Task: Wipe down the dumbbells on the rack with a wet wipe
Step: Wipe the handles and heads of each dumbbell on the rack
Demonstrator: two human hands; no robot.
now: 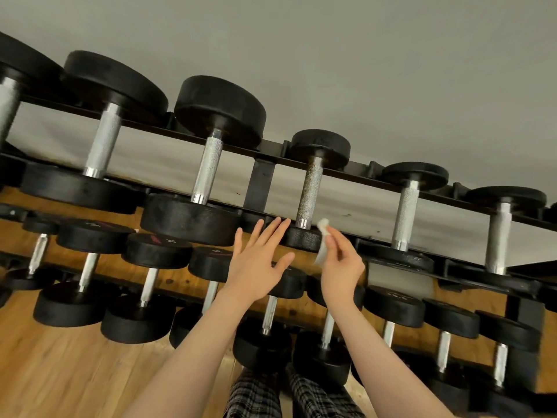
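Ahead of your right hand [342, 267], the rusty handle [310, 191] stands with open gaps either side. A rack post [260, 182] blocks the gap ahead of your left hand [257, 263]. A big dumbbell head [190, 218] crowds that hand's left.

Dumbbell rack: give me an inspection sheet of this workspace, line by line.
Surface: black rack with tiers, standing against a grey wall on a wooden floor.
Job's things: black dumbbells with metal handles fill the tiers; the rusty-handled dumbbell sits just above both hands; white wet wipe in the right hand.
Clutter: nothing seen.
Grippers: left hand is open, fingers spread, fingertips at that dumbbell's near head, contact unclear; right hand pinches the wipe beside that head.
Cables: nothing seen.
Surroundings: plaid trouser legs at the bottom edge.
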